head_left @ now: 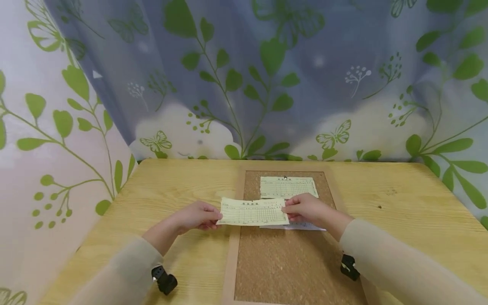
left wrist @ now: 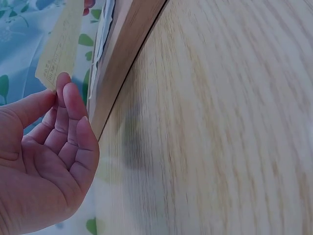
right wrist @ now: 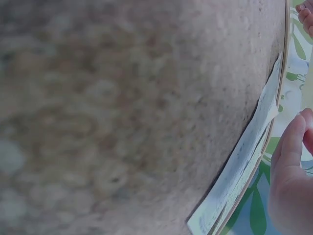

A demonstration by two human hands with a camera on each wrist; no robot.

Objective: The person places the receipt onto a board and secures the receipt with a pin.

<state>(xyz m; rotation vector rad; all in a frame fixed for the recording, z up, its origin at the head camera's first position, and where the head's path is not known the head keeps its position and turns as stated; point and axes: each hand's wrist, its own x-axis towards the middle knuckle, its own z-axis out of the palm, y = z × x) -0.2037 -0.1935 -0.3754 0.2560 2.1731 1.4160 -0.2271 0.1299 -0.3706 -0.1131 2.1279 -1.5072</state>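
Wooden bench [head_left: 183, 182], leaf-print curtain [head_left: 244, 91] behind: one yellow paper slip [head_left: 253, 212], pinched at opposite ends by left grip [head_left: 196, 217] and right grip [head_left: 305, 208], is held above the corkboard's [head_left: 289, 262] left edge, flatness best kept by light, even tension.

1. A wooden table [head_left: 400, 190] with yellowish grain is seen, backed by a curtain [head_left: 328, 76].
2. The curtain is printed in blue, with white clouds [head_left: 171, 116], green leaves [head_left: 272, 55] and butterflies [head_left: 335, 134].
3. On the left, a paler panel [head_left: 23, 169] is patterned with similar leaves and round berries [head_left: 47, 180].
4. A small dark knot [head_left: 379, 206] is shown toward the table's right side.
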